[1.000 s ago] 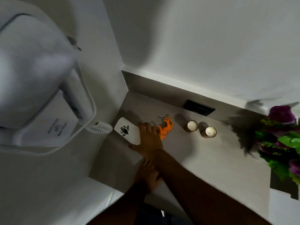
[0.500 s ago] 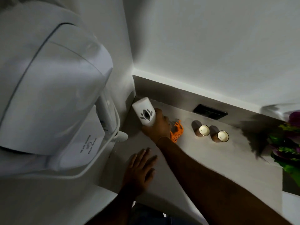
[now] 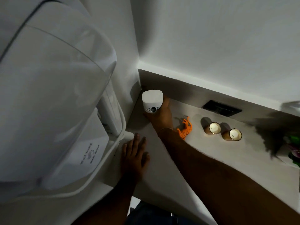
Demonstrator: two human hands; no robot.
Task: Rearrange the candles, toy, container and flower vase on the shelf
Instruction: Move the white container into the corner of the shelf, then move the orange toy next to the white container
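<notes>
A white container [image 3: 152, 102] with a dark emblem stands upright in the shelf's far left corner, and my right hand [image 3: 160, 116] wraps around its right side. My left hand [image 3: 135, 155] lies flat on the grey shelf [image 3: 203, 153] near its front left edge, fingers spread, holding nothing. An orange toy tiger [image 3: 185, 129] lies just right of my right wrist. Two candles [image 3: 214, 128] [image 3: 233, 135] in brown holders stand side by side further right. The flower vase's green and purple blooms [image 3: 293, 147] show only partly at the right edge.
A large white wall-mounted hair dryer [image 3: 53, 98] fills the left side, close to the shelf's left end. A dark rectangular slot [image 3: 222, 108] sits in the shelf against the back wall. White walls close the shelf at the back and left.
My right hand has lifted the container from lying flat and stood it upright in the back left corner. My left hand moved left and spread flat on the shelf.
</notes>
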